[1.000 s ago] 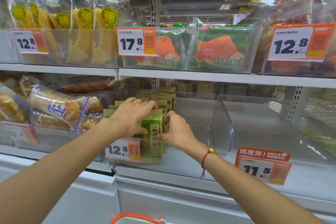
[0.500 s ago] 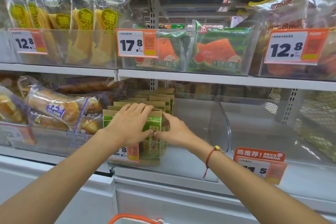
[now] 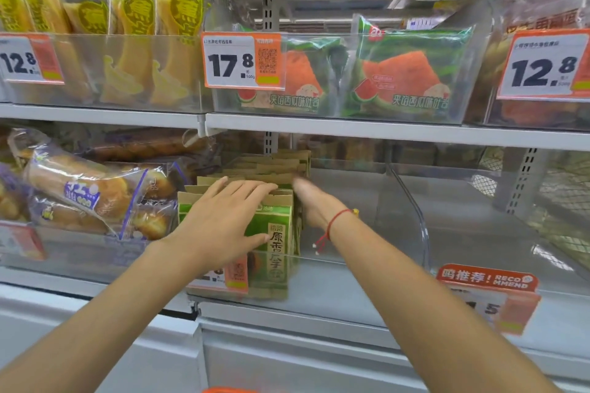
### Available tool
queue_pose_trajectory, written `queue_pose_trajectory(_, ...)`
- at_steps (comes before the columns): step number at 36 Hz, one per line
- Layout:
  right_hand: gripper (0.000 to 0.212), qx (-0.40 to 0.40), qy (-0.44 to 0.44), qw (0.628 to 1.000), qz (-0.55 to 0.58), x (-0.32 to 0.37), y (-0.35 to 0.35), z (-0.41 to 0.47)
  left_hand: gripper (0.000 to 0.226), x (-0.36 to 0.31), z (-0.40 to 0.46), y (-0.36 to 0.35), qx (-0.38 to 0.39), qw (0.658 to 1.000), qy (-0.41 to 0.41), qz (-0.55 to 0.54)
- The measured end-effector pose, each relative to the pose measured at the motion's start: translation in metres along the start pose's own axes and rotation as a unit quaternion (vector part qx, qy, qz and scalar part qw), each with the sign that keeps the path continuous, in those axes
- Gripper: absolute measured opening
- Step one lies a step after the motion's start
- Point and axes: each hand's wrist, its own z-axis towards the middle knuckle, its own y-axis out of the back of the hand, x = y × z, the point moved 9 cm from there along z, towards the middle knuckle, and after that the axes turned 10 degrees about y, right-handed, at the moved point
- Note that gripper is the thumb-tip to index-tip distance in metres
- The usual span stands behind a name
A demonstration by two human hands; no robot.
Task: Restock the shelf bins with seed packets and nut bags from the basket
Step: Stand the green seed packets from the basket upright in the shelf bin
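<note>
Left hand (image 3: pixel 223 220) lies flat, fingers straight, on the front sunflower seed packets (image 3: pixel 274 233); right hand (image 3: pixel 311 201), blurred, grip unclear, flanks the row's right side.

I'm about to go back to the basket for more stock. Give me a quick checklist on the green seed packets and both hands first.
1. Green seed packets upright in a row: ok.
2. Left hand flat on the front packets, gripping nothing: ok.
3. Right hand against the row's right side: blurred, grip cannot tell.
4. Room left in the clear bin to the right: ok.
5. Neighbouring bin needs stock: ok, looks bare.
6. Basket contents: cannot tell.
</note>
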Motion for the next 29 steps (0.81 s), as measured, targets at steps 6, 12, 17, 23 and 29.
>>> queue_pose_trajectory(6, 0.044, 0.022, -0.03, 0.996, -0.078, 0.008, 0.031, -0.049, 0.079, -0.004, 0.005, -0.001, 0.044, 0.998, 0.019, 0.028)
queue_pose_trajectory(12, 0.04, 0.061, 0.064, 0.966, -0.243, 0.028, 0.037, -0.118, 0.08, -0.008, -0.014, 0.009, -0.018, 0.998, 0.021, 0.053)
queue_pose_trajectory(17, 0.021, 0.031, 0.22, 0.899, -0.377, 0.038, 0.049, -0.181, 0.057, -0.023, -0.065, 0.027, -0.163, 0.985, 0.03, -0.042)
queue_pose_trajectory(23, 0.024, 0.005, 0.339, 0.758, -0.557, 0.022, 0.027, -0.237, 0.029, -0.042, -0.128, -0.005, -0.139, 0.981, 0.066, -0.115)
queue_pose_trajectory(29, 0.024, 0.098, 0.278, 0.713, -0.637, -0.054, -0.01, -0.249, 0.027, -0.042, -0.18, -0.069, 0.023, 0.978, 0.151, -0.144)
